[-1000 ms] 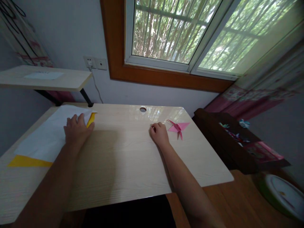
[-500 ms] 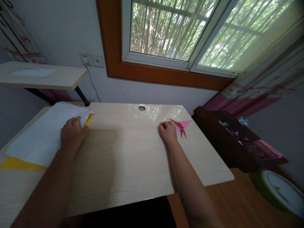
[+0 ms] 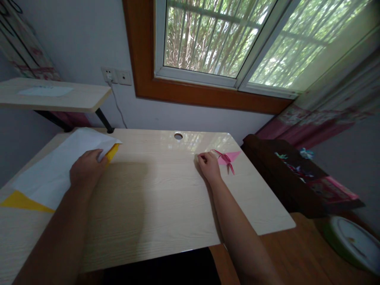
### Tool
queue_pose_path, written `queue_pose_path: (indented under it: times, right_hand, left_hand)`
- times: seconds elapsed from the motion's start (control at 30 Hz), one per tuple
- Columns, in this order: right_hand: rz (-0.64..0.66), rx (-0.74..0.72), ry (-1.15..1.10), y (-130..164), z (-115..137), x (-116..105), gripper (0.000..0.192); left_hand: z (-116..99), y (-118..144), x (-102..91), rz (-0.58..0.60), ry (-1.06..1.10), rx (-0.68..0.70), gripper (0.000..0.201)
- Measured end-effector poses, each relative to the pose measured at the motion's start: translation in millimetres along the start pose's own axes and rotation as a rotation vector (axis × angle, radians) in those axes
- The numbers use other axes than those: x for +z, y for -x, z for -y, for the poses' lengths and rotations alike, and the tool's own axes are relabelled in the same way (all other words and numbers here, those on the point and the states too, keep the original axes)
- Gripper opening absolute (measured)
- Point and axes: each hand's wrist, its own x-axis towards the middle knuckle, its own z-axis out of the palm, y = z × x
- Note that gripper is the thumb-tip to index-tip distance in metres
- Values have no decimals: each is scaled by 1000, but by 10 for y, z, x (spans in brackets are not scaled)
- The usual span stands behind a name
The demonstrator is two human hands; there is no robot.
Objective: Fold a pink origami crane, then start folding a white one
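1. Head view: the white sheet [image 3: 53,174] lies on the left part of the desk [image 3: 172,198], set askew over a yellow sheet [image 3: 26,202] that shows at the near corner and in a strip by your thumb.
2. Your left hand [image 3: 87,170] is on the white sheet's right edge, fingers curled in and thumb close against them, a bit of white between. You seem to have that edge pinched; the back of the hand hides how deep the pinch goes.
3. Handling this edge appears to be the step in hand. Feel that you have only the white layer, since the yellow one sits right below and could drag along.
4. Pinch with the pads rather than clenching: thin paper probably creases under a hard grip, and the edge at your thumb already looks bent.
5. Mind the white sheet's far corner, which juts past the yellow near the black shelf leg [image 3: 103,120]; a low, slow movement should avoid snagging.
6. Your right hand [image 3: 210,168] appears to rest on the desk, well apart from the sheets, fingers loosely curled with the thumb near the index finger. Nothing shows in them. It could usefully steady the lower layer.
7. Just beside that hand sits the pink folded paper [image 3: 227,158]; whether they touch, I cannot tell. Move the hand leftward first, so you don't brush it.
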Motion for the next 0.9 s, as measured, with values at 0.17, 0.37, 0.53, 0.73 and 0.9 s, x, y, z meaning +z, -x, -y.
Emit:
queue_pose_path:
  times: [0.17, 0.37, 0.53, 0.73, 0.9]
  right_hand:
    - [23, -15, 7, 14, 5, 10, 19]
    - [45, -27, -4, 15, -3, 25, 19]
    - [47, -35, -4, 25, 18, 31, 20]
    - [48, -58, -3, 38, 33, 19, 19]
    - [42, -74, -26, 32, 13, 38, 18]
  left_hand:
    - [-44, 60, -89, -75, -23, -16, 37]
    - [-33, 71, -126, -186, -49, -30, 34]
    - [-59, 113, -201, -367, -45, 15, 35]
    - [-225, 227, -229, -470, 62, 220, 32]
    - [-325, 230, -150, -365, 113, 282, 35]
